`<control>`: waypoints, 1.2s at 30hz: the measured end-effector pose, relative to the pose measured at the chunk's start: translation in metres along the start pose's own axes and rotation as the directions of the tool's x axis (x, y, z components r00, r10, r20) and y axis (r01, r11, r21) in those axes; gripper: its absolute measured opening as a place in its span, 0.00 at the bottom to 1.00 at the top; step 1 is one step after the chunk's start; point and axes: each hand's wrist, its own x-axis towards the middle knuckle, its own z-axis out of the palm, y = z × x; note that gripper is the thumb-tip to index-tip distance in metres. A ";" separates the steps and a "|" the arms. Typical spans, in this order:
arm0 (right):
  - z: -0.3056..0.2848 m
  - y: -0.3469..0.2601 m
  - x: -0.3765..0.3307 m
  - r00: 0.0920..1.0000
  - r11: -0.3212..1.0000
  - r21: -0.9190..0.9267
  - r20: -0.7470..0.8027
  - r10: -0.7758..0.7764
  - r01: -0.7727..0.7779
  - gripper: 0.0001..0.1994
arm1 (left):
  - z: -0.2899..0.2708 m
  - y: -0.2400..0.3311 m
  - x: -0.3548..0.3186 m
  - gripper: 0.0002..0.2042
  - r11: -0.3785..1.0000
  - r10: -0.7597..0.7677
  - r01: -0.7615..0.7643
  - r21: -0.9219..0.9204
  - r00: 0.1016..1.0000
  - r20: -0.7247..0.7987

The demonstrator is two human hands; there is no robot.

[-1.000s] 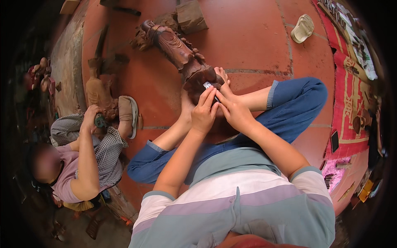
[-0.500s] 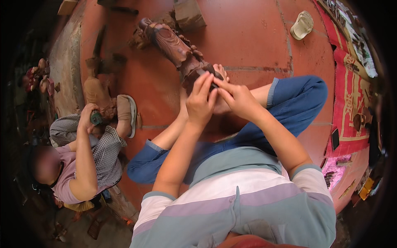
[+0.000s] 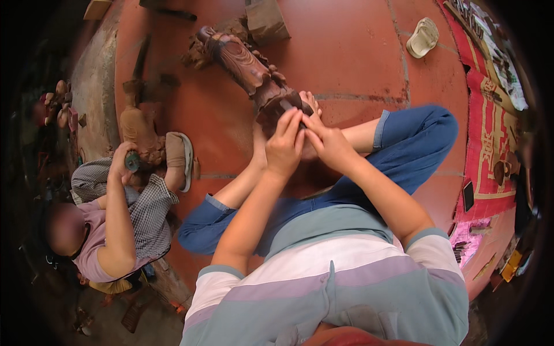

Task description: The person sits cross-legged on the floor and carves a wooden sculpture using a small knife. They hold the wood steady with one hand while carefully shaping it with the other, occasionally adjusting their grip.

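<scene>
A dark carved wooden statue (image 3: 242, 60) lies on the red floor (image 3: 346, 52), running from the upper left down toward me. Its near end rests by my bare feet (image 3: 310, 101). My left hand (image 3: 283, 147) and my right hand (image 3: 330, 144) meet at that near end, fingertips pressed together on the wood. Whatever small thing sits between the fingertips is hidden. My blue-trousered legs (image 3: 415, 138) are folded to either side.
At the left a seated person (image 3: 115, 225) holds a small green tool against a pale wooden carving (image 3: 138, 130), one sandalled foot (image 3: 183, 161) beside it. A wooden block (image 3: 266, 20) lies behind the statue, a white shoe (image 3: 422, 37) at the upper right, a red patterned mat (image 3: 490, 132) along the right.
My two hands have slid a little farther up onto the statue's near end. A small pale piece seen between my fingers a second ago no longer shows.
</scene>
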 end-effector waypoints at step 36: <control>-0.006 -0.003 -0.006 0.979 0.991 0.101 0.196 0.062 -0.083 0.20 | -0.003 0.008 -0.028 0.22 0.989 -0.105 0.113 -0.098 0.991 0.084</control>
